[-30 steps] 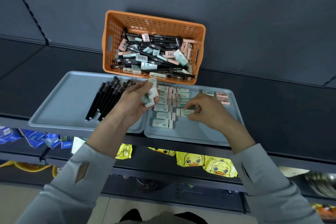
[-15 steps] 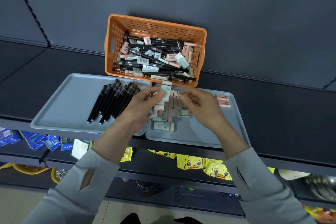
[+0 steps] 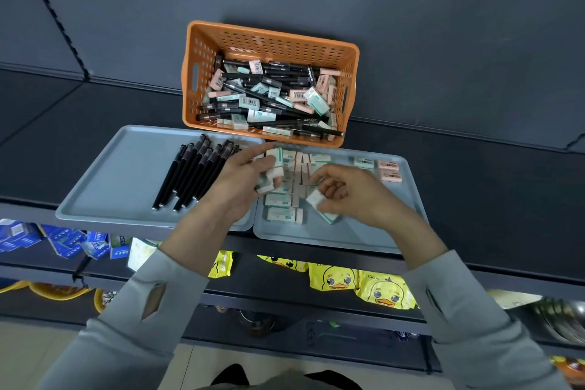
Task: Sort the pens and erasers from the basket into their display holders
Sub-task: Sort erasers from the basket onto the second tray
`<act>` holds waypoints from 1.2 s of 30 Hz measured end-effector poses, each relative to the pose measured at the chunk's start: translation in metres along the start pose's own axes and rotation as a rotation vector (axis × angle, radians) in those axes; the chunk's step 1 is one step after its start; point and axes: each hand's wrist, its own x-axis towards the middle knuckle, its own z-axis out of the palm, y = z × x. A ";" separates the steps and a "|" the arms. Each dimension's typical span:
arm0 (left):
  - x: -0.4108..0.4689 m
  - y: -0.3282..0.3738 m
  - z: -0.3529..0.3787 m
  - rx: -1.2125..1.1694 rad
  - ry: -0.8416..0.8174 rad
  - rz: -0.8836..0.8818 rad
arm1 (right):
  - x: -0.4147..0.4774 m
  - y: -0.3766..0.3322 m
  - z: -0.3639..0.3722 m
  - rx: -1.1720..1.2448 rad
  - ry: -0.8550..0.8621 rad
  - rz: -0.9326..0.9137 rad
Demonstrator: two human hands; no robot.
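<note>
An orange basket (image 3: pixel 205 51) at the back holds several black pens and mint and pink erasers. On the left grey tray (image 3: pixel 120 174) lie several black pens (image 3: pixel 190 174) side by side. The right grey tray (image 3: pixel 348 231) carries rows of erasers (image 3: pixel 281 212) and pink erasers (image 3: pixel 389 169) at its far right. My left hand (image 3: pixel 234 184) grips a small stack of mint erasers (image 3: pixel 273 165) over the gap between the trays. My right hand (image 3: pixel 351 196) pinches one mint eraser (image 3: pixel 319 204) just above the right tray.
The trays sit on a dark shelf (image 3: pixel 474 184) with a dark back wall. Below hang yellow duck packets (image 3: pixel 357 282) and blue packets (image 3: pixel 63 241) on a lower shelf.
My right hand has taken one eraser from the left hand's stack and drawn it back toward the near part of the right tray. The left hand stays in place.
</note>
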 end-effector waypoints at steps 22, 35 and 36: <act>-0.012 -0.009 0.021 0.229 -0.112 0.073 | 0.008 -0.023 0.016 0.543 0.275 0.003; -0.011 -0.004 0.000 -0.180 -0.024 0.007 | -0.034 0.009 0.008 -0.065 0.066 0.049; -0.011 -0.005 0.002 -0.191 -0.040 0.013 | -0.033 0.009 0.012 -0.125 0.096 0.007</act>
